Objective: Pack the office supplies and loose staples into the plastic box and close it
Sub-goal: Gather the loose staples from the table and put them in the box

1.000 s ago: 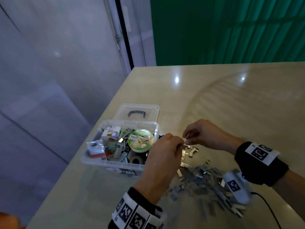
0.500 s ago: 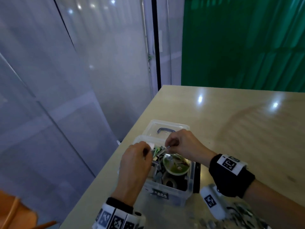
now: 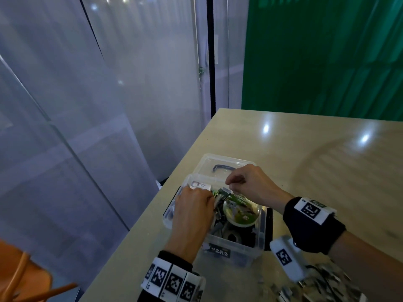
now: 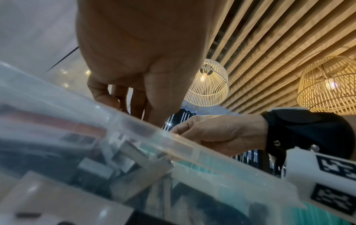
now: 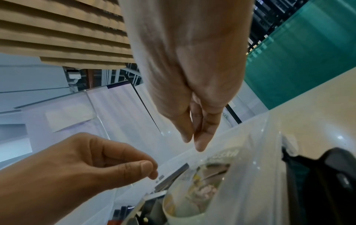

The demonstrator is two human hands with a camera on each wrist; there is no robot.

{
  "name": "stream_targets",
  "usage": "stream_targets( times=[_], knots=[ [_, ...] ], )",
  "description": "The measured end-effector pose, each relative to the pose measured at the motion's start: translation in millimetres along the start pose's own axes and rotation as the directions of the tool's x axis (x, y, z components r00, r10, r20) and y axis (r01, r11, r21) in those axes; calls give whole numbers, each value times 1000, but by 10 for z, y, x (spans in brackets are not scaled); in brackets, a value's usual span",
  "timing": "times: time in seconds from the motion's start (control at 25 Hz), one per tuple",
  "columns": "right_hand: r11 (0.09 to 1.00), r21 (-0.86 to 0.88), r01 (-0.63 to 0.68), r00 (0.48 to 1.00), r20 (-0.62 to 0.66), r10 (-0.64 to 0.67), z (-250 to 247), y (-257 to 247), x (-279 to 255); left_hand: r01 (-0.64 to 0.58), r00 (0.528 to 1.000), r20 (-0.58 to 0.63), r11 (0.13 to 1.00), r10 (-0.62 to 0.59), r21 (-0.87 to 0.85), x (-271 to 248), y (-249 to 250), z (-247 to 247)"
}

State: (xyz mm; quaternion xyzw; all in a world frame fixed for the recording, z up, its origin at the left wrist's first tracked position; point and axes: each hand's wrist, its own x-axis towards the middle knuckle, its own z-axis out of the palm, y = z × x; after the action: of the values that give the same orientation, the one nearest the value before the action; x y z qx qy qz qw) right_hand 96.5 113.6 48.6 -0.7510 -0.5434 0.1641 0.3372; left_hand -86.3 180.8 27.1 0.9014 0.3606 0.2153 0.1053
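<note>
1. Box (image 3: 258, 243) was seen at the table (image 3: 327, 166) corner, uncovered and well filled: a round tape tub (image 3: 241, 213), a white carton (image 3: 200, 185) and grey metal pieces lay inside. Its lid (image 3: 226, 165) lay flat just behind it, handle up.
2. Left hand (image 3: 193, 211) was held over the box's left half, fingers curled, thumb pressed to forefinger in the right wrist view. Whether staples were pinched there could not be told.
3. Right hand (image 3: 250, 185) was held over the far rim, fingertips (image 5: 200, 144) drawn together and pointing down into the box. No staple was visible between them, so a grip could not be confirmed.
4. Staples (image 3: 322, 284) were noted as a loose heap on the table right of the box, by the right wrist; most of this step was judged undone.
5. Judgement on method: pinches are best released low inside the walls, over the gaps beside the tub, so that nothing bounces out.
6. Sweeping the heap to the table edge into a cupped palm was judged quicker than pinching.
7. The rim should be checked for stray strips before the lid is pressed on.
</note>
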Motion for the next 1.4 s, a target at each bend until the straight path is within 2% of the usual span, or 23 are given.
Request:
stream_targets(
  times=[0.24, 0.44, 0.64, 0.76, 0.84, 0.96, 1.08, 1.24, 1.4],
  knots=[
    [999, 2, 39, 997, 73, -39, -240, -8, -199, -50, 999, 11, 993, 51, -107, 65, 183, -83],
    [999, -8, 45, 995, 85, -44, -512, 64, -505, -103, 991, 69, 980, 117, -172, 47, 624, 12],
    [999, -48, -9, 997, 80, 13, -855, 303, -942, -178, 976, 77, 948, 204, -263, -56, 1149, 143],
    [992, -54, -112, 987, 107, 117, -1011, 569, -1298, -251, 941, 152, 924, 303, -287, -201, 1488, 348],
    [983, -77, -164, 973, 151, 174, -1032, 765, -1503, -263, 903, 266, 923, 338, -282, -308, 1677, 503],
    [962, -142, -232, 948, 189, 257, -961, 1029, -1688, -229, 861, 402, 944, 311, -240, -431, 1759, 791],
    [921, -241, -306, 914, 197, 355, -878, 1304, -1798, -236, 822, 507, 965, 260, -112, -485, 1651, 1068],
    [869, -339, -360, 853, 257, 454, -726, 1483, -1897, -251, 785, 573, 966, 238, -56, -493, 1486, 1295],
    [868, -361, -341, 867, 236, 439, -534, 1481, -1905, -218, 764, 603, 971, 230, -94, -518, 1440, 1376]
  ],
)
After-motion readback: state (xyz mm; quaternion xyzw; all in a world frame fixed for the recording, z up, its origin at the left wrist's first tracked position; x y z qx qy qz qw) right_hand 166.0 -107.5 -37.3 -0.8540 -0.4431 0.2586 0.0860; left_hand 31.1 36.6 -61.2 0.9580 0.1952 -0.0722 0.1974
